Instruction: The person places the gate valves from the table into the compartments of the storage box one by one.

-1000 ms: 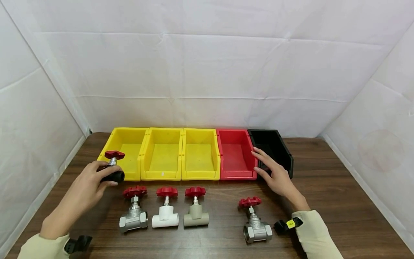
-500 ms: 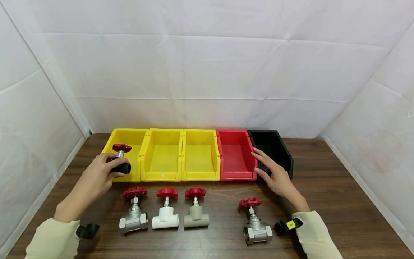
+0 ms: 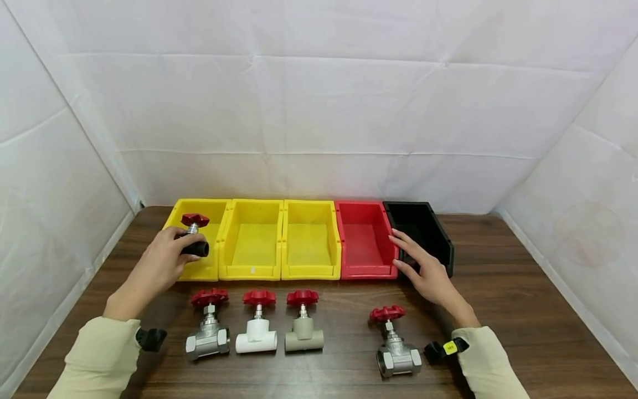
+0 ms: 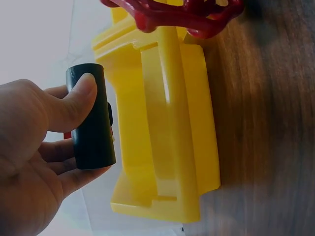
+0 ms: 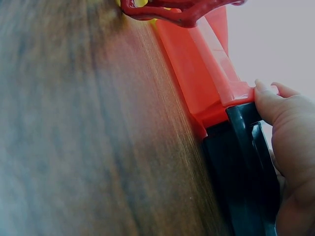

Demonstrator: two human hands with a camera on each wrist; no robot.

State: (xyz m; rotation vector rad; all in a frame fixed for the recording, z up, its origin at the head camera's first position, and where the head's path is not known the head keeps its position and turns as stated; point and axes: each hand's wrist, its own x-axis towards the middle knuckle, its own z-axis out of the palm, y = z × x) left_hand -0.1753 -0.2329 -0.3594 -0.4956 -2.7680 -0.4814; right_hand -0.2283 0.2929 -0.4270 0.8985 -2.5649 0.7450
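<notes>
My left hand [image 3: 166, 256] grips a valve by its black tee-shaped body [image 4: 93, 128], thumb on one side and fingers behind. The valve's red handwheel [image 3: 195, 220] points up, above the front of the leftmost yellow bin [image 3: 211, 210]. In the left wrist view the valve is apart from the bin's front lip [image 4: 184, 147]. On the other side, my right hand [image 3: 432, 278] touches the wall between the red bin [image 3: 368, 271] and the black bin [image 3: 451, 249] with fairly straight fingers. The right wrist view has its thumb [image 5: 268, 103] on the red bin's corner; its other fingers are mostly hidden.
Two more yellow bins [image 3: 250, 271] complete the row. Before them on the wooden table [image 3: 344, 343] stand a metal valve [image 3: 208, 339], a white valve [image 3: 256, 337] and a grey-green valve [image 3: 304, 336]. Another metal valve [image 3: 397, 354] stands near my right wrist. White sheeting [image 3: 319, 111] encloses the table.
My left hand has carried the black valve to the right and farther back, over the leftmost yellow bin. The right hand has stayed at the red and black bins.
</notes>
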